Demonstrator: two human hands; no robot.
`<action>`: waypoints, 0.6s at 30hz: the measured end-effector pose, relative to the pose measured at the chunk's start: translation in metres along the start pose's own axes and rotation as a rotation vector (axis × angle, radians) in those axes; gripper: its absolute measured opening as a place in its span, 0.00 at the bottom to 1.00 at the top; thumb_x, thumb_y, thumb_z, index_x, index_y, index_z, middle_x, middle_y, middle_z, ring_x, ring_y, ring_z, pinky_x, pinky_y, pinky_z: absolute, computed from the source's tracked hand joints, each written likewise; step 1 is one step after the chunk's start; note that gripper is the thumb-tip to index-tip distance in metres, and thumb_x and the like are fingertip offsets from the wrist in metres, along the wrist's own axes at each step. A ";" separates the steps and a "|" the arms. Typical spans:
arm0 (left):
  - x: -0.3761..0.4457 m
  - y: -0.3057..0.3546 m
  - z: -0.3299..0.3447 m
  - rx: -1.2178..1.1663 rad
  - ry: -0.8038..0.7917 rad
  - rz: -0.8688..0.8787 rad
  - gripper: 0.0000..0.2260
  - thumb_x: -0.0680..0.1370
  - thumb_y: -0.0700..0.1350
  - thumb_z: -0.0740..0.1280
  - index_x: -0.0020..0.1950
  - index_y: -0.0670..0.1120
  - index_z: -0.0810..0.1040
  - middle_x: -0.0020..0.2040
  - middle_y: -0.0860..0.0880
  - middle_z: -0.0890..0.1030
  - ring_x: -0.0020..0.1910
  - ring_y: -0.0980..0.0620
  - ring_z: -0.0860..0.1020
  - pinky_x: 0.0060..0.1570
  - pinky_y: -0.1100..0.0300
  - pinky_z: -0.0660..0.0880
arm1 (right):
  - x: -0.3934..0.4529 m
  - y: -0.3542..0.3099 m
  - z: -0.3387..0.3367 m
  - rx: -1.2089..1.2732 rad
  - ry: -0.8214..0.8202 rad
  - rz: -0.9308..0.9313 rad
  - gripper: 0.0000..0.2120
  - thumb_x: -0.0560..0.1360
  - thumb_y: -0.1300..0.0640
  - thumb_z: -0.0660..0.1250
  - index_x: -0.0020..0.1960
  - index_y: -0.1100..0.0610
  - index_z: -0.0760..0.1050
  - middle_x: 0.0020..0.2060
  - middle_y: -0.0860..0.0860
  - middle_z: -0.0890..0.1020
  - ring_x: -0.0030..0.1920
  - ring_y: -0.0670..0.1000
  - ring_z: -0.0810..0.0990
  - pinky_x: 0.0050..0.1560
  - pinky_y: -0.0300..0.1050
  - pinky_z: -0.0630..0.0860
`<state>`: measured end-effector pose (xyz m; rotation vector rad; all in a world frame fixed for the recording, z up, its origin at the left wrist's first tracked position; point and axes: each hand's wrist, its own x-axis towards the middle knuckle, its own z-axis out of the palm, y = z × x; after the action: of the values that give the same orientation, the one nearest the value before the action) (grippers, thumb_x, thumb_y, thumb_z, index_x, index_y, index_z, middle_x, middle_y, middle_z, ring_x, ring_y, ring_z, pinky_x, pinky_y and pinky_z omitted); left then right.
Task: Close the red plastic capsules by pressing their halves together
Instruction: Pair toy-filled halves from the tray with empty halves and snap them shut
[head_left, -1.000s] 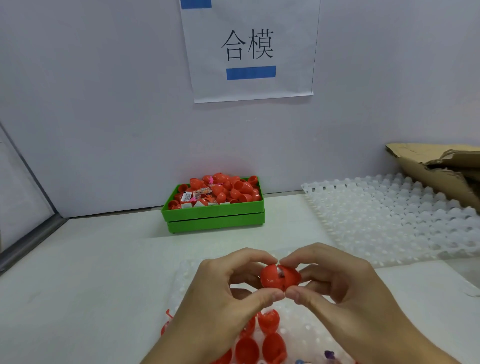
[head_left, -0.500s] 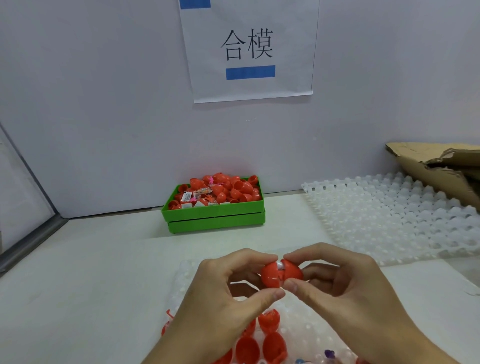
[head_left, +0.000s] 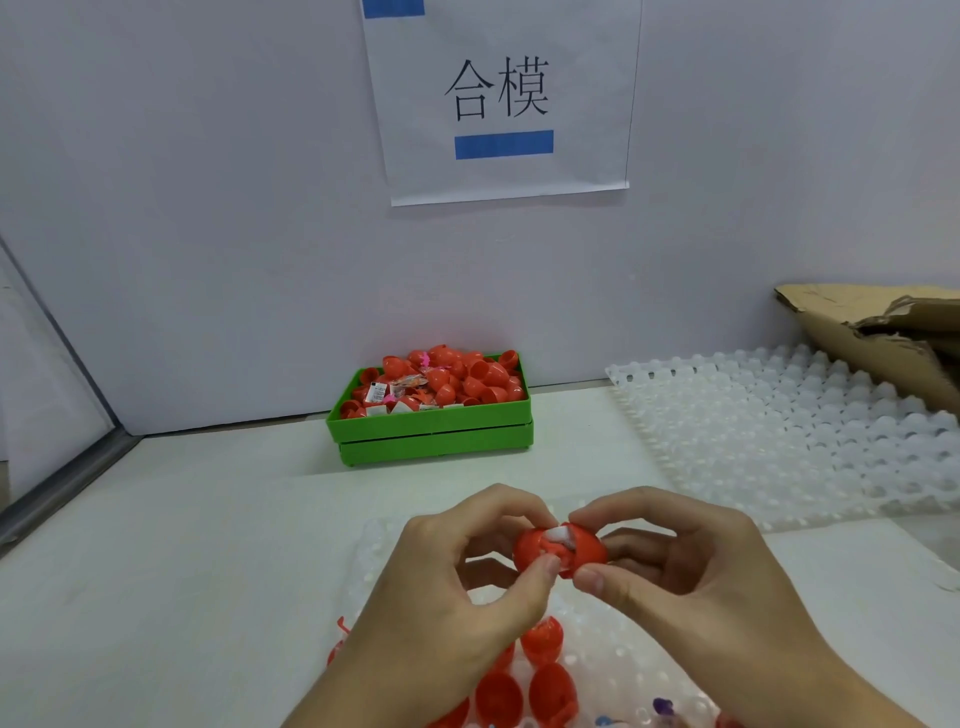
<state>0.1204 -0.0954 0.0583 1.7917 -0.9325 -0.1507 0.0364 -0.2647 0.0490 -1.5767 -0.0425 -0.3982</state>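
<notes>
Fingers (head_left: 537, 571) of both hands pinching red capsule (head_left: 561, 550), halves now gapped, white insert newly exposed

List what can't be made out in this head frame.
- Red capsule: seam partly covered by fingertips of the left hand and right hand; white content shows in the gap, what it is can't be told.
- Near tray: cut off by the bottom edge and hidden under both hands; capsule count unknown.
- Green bin: small packets among the red halves, print too small to read.
- Cardboard: cut off by the right edge.
</notes>
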 end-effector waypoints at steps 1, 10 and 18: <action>0.000 0.000 0.001 -0.004 0.005 0.002 0.08 0.73 0.46 0.71 0.49 0.58 0.80 0.42 0.53 0.84 0.45 0.50 0.84 0.45 0.66 0.80 | 0.000 0.000 0.000 -0.006 0.000 -0.007 0.14 0.64 0.62 0.78 0.47 0.50 0.84 0.41 0.57 0.87 0.43 0.56 0.87 0.47 0.40 0.81; 0.000 -0.002 0.003 0.061 0.007 0.053 0.07 0.72 0.45 0.68 0.47 0.55 0.81 0.42 0.55 0.82 0.47 0.51 0.82 0.44 0.63 0.82 | -0.002 0.001 0.003 -0.029 -0.020 -0.006 0.16 0.68 0.70 0.76 0.48 0.51 0.84 0.42 0.56 0.86 0.43 0.57 0.86 0.49 0.42 0.81; 0.000 0.002 0.004 0.148 0.075 0.153 0.09 0.74 0.44 0.68 0.51 0.57 0.79 0.43 0.59 0.83 0.44 0.56 0.83 0.42 0.70 0.78 | -0.001 -0.003 0.003 -0.016 0.012 -0.006 0.13 0.62 0.58 0.77 0.47 0.51 0.84 0.41 0.56 0.86 0.42 0.56 0.87 0.46 0.39 0.81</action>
<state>0.1170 -0.0985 0.0578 1.8389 -1.0450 0.0842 0.0356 -0.2618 0.0513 -1.5899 -0.0352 -0.4130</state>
